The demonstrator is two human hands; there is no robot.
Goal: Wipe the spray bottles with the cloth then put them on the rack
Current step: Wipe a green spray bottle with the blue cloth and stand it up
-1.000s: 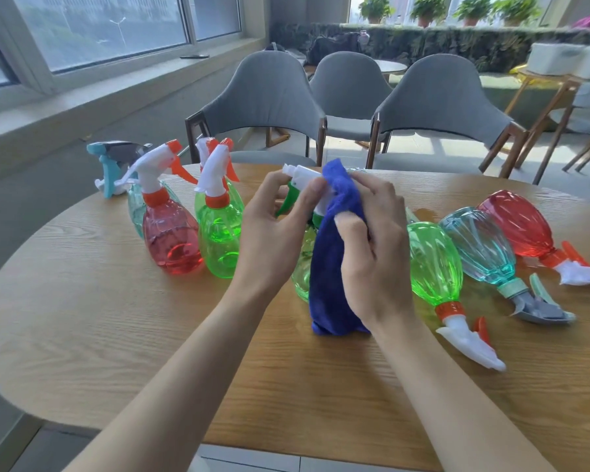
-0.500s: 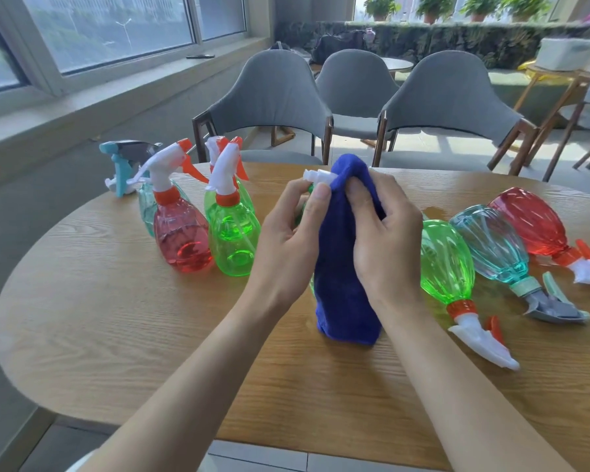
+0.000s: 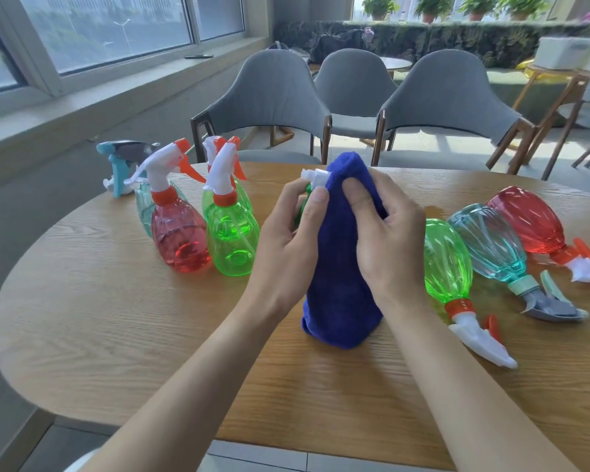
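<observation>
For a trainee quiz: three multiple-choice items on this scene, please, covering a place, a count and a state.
1. Where is the blue cloth? A) draped over a held bottle B) on a chair C) on the windowsill
2. How many spray bottles lie on their sides? A) one B) three C) five
3. The left red bottle: A) lies flat B) stands upright C) is upside down
Key: 1A, the right hand grips it over the wrapped bottle, held by the left hand; 2B, lying green bottle, lying teal bottle, lying red bottle; 3B, trigger on top.
</observation>
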